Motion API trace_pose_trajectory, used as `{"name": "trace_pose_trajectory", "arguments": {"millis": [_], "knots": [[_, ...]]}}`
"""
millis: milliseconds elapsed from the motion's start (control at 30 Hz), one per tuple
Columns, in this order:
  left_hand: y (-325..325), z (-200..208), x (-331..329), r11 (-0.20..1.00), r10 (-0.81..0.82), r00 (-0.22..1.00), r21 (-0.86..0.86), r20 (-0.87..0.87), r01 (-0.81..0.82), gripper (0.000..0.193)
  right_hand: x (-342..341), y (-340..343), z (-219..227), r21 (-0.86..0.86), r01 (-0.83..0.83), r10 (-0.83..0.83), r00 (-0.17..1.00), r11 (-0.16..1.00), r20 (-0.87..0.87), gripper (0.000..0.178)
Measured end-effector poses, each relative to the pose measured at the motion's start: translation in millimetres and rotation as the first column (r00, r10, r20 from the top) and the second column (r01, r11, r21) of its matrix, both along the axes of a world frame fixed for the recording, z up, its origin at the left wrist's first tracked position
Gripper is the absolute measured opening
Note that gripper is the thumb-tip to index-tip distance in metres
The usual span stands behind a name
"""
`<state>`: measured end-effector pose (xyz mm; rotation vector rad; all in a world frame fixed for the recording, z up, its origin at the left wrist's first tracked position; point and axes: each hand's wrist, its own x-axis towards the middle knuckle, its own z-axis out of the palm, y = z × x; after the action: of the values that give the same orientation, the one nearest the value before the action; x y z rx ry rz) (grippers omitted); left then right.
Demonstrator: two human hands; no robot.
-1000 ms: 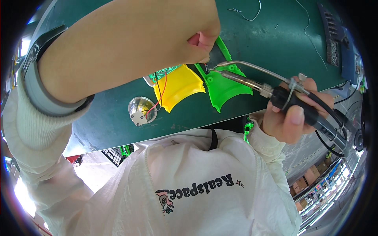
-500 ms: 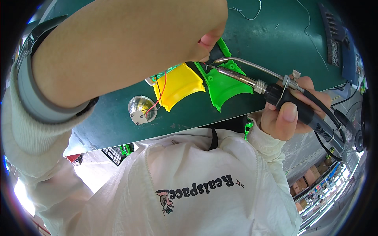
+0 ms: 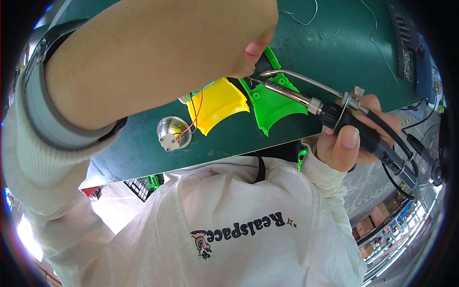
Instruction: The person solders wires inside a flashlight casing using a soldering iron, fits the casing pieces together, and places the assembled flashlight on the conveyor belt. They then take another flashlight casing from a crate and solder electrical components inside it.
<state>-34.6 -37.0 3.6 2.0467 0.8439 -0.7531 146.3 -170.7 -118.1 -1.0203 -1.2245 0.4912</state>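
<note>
My right hand (image 3: 351,141) is wrapped around the black handle of a soldering iron (image 3: 373,134) with a curved metal solder-feed tube (image 3: 306,79) clamped along it. The iron's tip points left into a green plastic housing half (image 3: 276,103), close to my left fingertips. My left hand (image 3: 256,44) reaches across from the left, fingers pinched over the housing's dark inner part; what they hold is hidden. Left of the green half lies a yellow housing half (image 3: 217,105). A green circuit board (image 3: 206,90) shows partly beneath my forearm. Red and black wires run to a shiny reflector cup (image 3: 173,133).
The green tabletop (image 3: 330,43) carries loose thin wire (image 3: 377,40) at the far right. A dark blue boxy device (image 3: 423,67) stands at the right edge. Below the table's front edge are a black crate (image 3: 137,189) and green parts (image 3: 154,182).
My left forearm has shifted very slightly to the right. The soldering iron and the housing halves stay almost where they were.
</note>
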Motion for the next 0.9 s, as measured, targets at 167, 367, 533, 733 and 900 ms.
{"name": "trace_pose_trajectory", "arguments": {"millis": [167,367,533,733,900], "knots": [[1.1,0.6,-0.6,1.0,0.017,0.997,-0.015,-0.07,-0.018,0.02,-2.0,-0.1,0.7,0.001,0.052,-0.052,0.998,0.999,0.038,0.043],[8.0,2.0,22.2,0.992,0.048,0.957,-0.097,-0.286,-0.079,0.022,1.8,0.2,2.3,-0.016,0.025,-0.024,0.998,1.0,0.064,0.042],[-2.4,6.4,7.9,1.0,0.026,0.995,-0.006,-0.093,-0.027,0.022,0.5,1.1,2.1,0.014,0.04,-0.041,0.997,0.999,0.071,0.041],[2.4,5.3,-0.4,0.999,0.018,1.0,-0.034,0.0,-0.018,0.022,0.1,3.6,1.4,0.071,0.047,-0.053,0.996,0.996,0.076,0.04],[2.3,1.5,4.8,0.999,-0.038,0.998,-0.016,-0.051,0.037,0.021,0.1,-0.7,5.2,0.008,0.06,-0.061,0.997,0.998,0.047,0.043]]}}
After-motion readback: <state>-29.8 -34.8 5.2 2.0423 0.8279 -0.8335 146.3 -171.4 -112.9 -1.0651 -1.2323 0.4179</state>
